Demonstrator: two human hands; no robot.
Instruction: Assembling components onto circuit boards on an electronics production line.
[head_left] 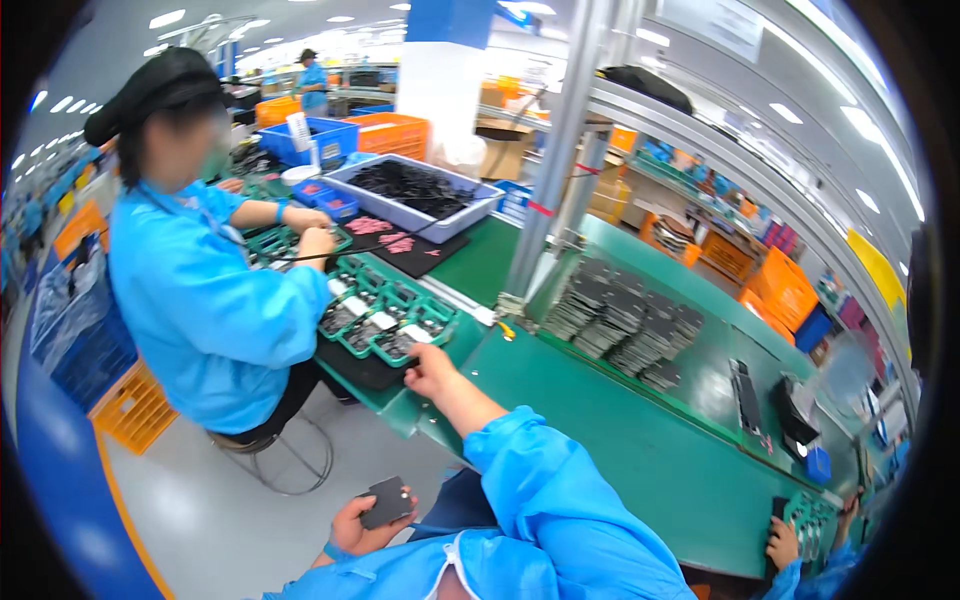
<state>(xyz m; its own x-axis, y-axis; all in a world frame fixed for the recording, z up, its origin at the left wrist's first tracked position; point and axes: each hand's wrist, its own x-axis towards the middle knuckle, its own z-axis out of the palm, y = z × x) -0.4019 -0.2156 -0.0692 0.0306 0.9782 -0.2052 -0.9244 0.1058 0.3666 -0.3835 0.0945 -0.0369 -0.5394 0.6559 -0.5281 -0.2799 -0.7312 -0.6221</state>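
Note:
My left hand, low in the head view, is closed around a dark grey flat rectangular plate with small notches along its edge. My right hand reaches forward to the near right corner of a green compartment tray, its fingers bent and pressed together at the rim. Whatever those fingers grip is too small to make out. Small metal and black parts fill the tray's compartments. The tray rests on a black mat at the bench's edge.
At left a seated co-worker handles another green tray. Stacks of grey plates stand on the green bench, behind a metal post. A grey bin holds black parts. Another person's hand shows lower right.

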